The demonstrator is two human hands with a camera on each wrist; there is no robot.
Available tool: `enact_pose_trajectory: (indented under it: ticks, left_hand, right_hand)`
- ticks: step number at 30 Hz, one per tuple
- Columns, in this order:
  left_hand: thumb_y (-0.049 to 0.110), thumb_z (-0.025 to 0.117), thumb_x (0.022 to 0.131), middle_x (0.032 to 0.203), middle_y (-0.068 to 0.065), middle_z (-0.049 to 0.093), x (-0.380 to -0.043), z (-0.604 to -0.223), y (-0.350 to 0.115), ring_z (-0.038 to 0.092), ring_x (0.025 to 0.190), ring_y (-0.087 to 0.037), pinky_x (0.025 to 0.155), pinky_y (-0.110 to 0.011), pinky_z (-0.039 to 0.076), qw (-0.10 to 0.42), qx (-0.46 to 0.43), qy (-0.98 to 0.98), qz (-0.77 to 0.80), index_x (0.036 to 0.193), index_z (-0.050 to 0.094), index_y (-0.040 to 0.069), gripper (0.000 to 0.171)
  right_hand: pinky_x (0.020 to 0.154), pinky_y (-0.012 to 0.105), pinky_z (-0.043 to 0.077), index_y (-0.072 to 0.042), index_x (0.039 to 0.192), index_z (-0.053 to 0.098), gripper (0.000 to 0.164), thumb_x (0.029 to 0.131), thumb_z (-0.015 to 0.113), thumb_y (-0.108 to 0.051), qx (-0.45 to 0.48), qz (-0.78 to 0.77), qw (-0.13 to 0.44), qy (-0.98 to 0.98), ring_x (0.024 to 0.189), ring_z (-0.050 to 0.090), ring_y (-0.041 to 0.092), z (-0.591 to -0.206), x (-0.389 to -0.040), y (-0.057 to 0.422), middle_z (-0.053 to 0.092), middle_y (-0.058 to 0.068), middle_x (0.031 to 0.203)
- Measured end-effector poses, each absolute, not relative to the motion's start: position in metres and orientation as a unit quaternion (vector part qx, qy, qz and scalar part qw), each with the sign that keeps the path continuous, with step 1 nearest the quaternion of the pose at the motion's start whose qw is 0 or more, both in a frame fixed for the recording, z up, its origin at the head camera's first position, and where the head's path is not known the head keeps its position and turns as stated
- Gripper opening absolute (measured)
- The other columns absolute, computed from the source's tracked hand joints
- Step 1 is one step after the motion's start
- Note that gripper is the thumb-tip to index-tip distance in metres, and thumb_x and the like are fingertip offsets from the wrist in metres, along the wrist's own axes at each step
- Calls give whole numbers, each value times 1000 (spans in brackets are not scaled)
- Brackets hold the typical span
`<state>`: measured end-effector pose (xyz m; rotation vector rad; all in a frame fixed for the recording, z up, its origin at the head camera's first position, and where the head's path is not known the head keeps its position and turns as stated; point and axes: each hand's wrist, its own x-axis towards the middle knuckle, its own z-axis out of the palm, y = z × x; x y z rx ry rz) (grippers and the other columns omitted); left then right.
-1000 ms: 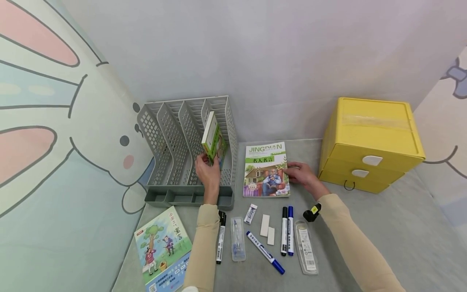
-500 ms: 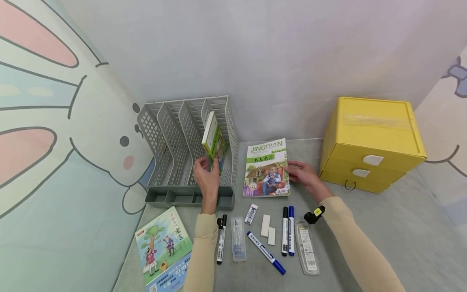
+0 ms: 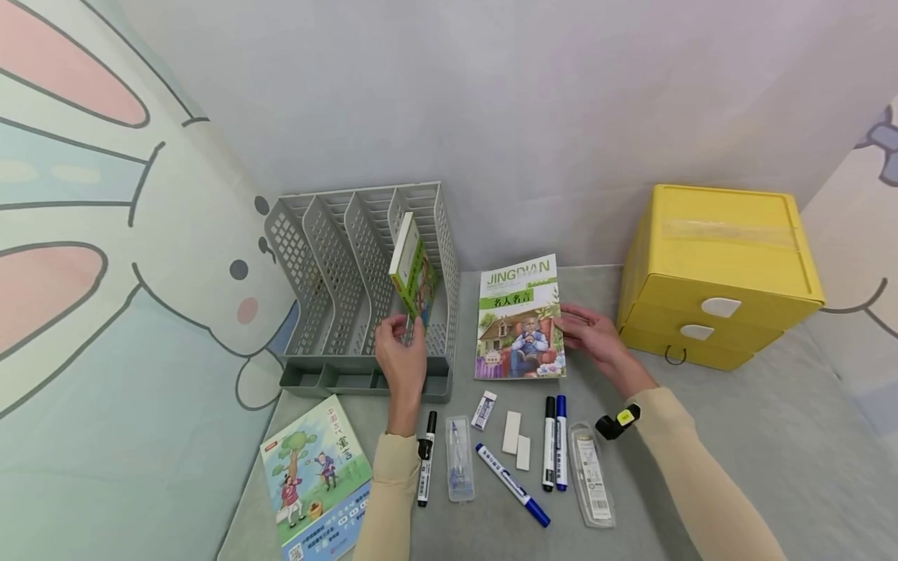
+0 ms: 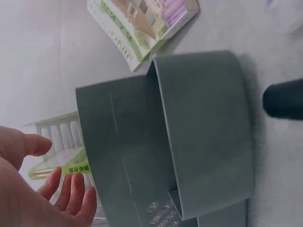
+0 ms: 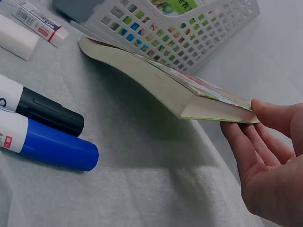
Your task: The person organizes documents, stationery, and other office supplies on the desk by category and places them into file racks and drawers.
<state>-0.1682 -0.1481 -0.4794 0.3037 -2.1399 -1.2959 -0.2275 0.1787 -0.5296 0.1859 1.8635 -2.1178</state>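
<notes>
My right hand (image 3: 596,340) pinches the right edge of a paperback book (image 3: 521,323), thumb above and fingers beneath. In the right wrist view that edge of the book (image 5: 156,80) is raised off the table. A second green-and-white book (image 3: 414,269) stands upright in the rightmost slot of a grey file rack (image 3: 330,288). My left hand (image 3: 402,362) is just in front of this standing book, fingers loosely bent and thumb apart. Seen from the left wrist, the book's spine (image 4: 59,163) lies beyond the gap between thumb and fingers, with nothing held.
A storybook (image 3: 316,475) lies at the front left. Markers (image 3: 512,485), a boxed compass (image 3: 459,460), erasers (image 3: 510,432) and a clear case (image 3: 592,475) lie in front of the hands. A yellow drawer box (image 3: 719,273) stands at the right against the wall (image 3: 533,140).
My left hand has drawn back from the standing book, which stays in the rack. The right hand has lifted the paperback's edge and shifted it slightly right.
</notes>
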Motion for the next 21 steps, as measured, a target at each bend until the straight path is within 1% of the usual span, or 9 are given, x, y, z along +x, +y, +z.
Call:
enact_pose_trajectory:
  ticks: [6,12,15,18,21]
  left_hand:
    - [17,72,98,108,-23,64,-155,-478,-141,64,98,-37,89,-51,51,309,77,-811,-492,111,69,-4,25]
    - [13,70,99,103,-15,70,-146,-477,-133,68,93,-30,85,-49,55,313,29,-809,-496,109,73,-1,17]
    - [14,69,100,103,-13,72,-140,-477,-128,69,92,-28,83,-48,57,298,7,-811,-504,110,75,1,17]
    - [15,70,100,104,-11,74,-137,-477,-124,71,90,-26,81,-43,59,278,-8,-809,-518,111,76,4,18]
    - [16,71,99,106,-11,75,-136,-480,-120,72,91,-24,80,-38,60,254,-11,-801,-542,114,75,2,21]
  right_hand:
    - [84,25,57,-4,153,46,68,96,75,-27,52,-732,143,664,100,68,5,-523,-220,183,64,-3,124]
    - [86,27,57,-6,152,48,65,97,75,-25,30,-746,137,651,104,67,6,-513,-209,190,67,-11,118]
    - [85,27,57,-9,151,51,60,97,74,-22,23,-751,134,646,102,68,7,-508,-204,194,69,-14,115]
    - [84,27,58,-8,151,51,59,97,74,-21,14,-749,131,649,101,69,7,-504,-199,198,71,-16,114]
    - [82,26,58,-14,145,59,49,98,72,-16,-9,-756,127,642,100,70,8,-501,-194,199,73,-15,113]
